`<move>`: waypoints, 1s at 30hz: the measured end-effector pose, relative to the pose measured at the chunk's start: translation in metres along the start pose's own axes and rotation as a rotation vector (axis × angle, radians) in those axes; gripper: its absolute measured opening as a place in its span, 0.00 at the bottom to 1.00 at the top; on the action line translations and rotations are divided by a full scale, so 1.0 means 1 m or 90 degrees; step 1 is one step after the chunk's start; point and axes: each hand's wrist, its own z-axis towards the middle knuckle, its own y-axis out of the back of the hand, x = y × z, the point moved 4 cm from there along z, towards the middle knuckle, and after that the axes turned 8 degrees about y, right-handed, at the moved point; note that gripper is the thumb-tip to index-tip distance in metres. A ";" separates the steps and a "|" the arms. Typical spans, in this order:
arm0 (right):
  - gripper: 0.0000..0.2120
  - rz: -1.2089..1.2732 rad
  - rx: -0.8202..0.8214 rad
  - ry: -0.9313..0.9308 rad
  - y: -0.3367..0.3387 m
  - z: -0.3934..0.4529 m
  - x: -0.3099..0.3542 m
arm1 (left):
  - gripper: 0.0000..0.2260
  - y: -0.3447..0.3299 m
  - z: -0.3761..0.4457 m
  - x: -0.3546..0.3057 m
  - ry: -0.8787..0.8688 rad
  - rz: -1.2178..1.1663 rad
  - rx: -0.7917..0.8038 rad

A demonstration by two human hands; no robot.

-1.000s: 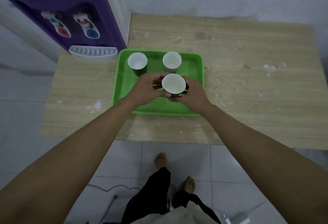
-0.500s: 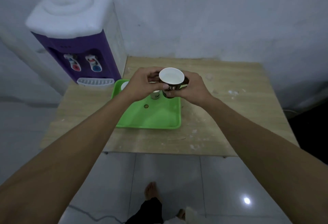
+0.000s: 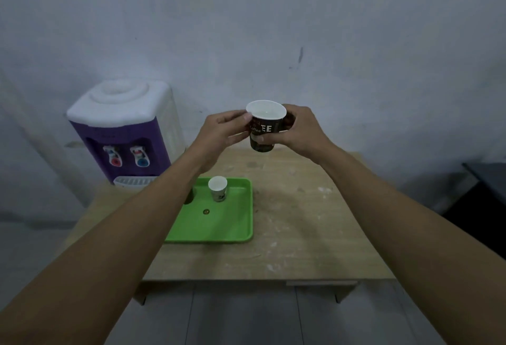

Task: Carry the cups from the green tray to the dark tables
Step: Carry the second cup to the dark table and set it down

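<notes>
Lifted clear of the green tray and now held high above the wooden table, against the pale wall: the dark coffee cup, which a second ago sat low over the tray's front half and half a second ago hung just above it. Gripped from both sides, left hand curled with thumb and fingertips against the rim and wall, right hand wrapped round the far side with fingers under the printed band. Tilted slightly, mouth toward the camera, pale liquid faintly visible inside. Left behind on the tray: one white-mouthed cup near the tray's back edge, plus a dark shape at the tray's back-left corner, mostly hidden by the left forearm, probably the third cup but hard to confirm. Also on the tray, a small dark mark in the middle, too small to identify. Beside the tray's left end, the purple water dispenser. Well to the right of the tray, past the table's edge, a dark surface, likely one of the destination tables. Judged from this: pickup done, carry begun, a turn to the right needed, steady level hands wanted given the liquid and the tilt; two cups apparently remaining for later trips.
</notes>
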 end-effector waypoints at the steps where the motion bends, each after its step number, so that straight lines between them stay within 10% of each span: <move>1: 0.26 0.000 -0.005 0.007 0.007 0.001 0.007 | 0.15 -0.003 0.000 0.001 0.030 -0.050 -0.015; 9: 0.28 0.016 -0.008 0.016 0.050 -0.002 0.043 | 0.31 -0.054 -0.014 0.011 0.342 -0.281 0.044; 30: 0.26 0.056 -0.090 0.010 0.108 -0.039 0.065 | 0.31 -0.132 -0.021 -0.035 0.304 -0.368 0.065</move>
